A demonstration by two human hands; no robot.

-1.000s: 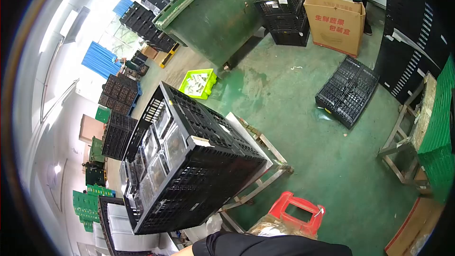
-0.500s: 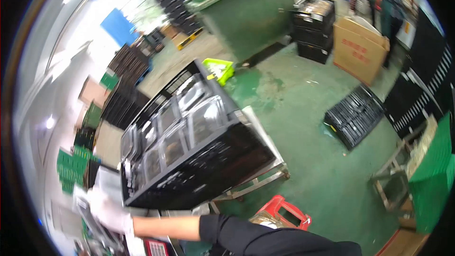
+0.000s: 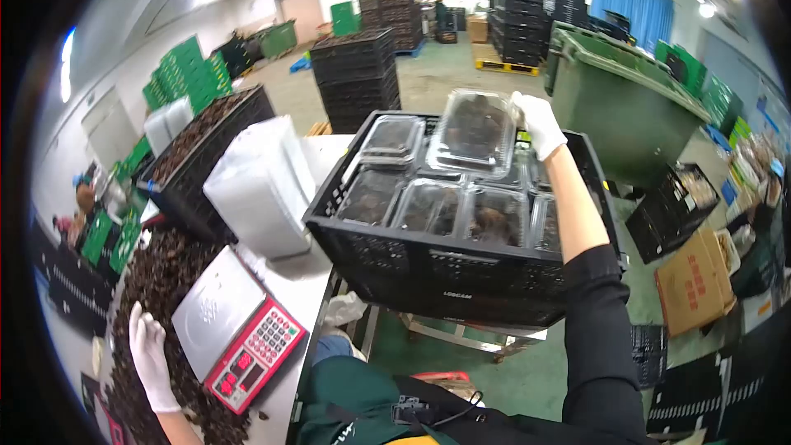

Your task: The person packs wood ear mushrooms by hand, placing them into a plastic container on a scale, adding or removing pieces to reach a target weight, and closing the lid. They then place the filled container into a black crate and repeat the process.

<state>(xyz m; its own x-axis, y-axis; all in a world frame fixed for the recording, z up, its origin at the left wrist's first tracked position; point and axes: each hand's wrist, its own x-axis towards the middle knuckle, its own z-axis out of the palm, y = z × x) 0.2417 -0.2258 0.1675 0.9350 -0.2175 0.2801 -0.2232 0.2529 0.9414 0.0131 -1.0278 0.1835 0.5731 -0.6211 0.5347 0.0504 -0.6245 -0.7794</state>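
Observation:
In a white glove, my right hand (image 3: 540, 122) grips the right edge of a clear plastic clamshell box (image 3: 474, 132) filled with dark pieces. The box is tilted above the back of a black crate (image 3: 449, 280), over other filled clamshell boxes (image 3: 428, 206). My left hand (image 3: 148, 354), also gloved, is over a heap of dark, dried-looking pieces (image 3: 161, 272), its fingers stretched out and nothing in them. Just right of that hand stands a red digital scale (image 3: 255, 354) with a bare metal pan (image 3: 218, 309).
A stack of clear plastic boxes (image 3: 259, 185) stands between the scale and crate. Behind it is a black crate of dark pieces (image 3: 206, 140). A big green bin (image 3: 618, 107) stands beyond the filled crate. A cardboard box (image 3: 696, 280) is at right; stacked crates (image 3: 354, 74) stand further back.
The camera view has swung and levelled. My right arm, earlier stretched to the lower left, now reaches over the crate with a clamshell box. My left hand has come into view.

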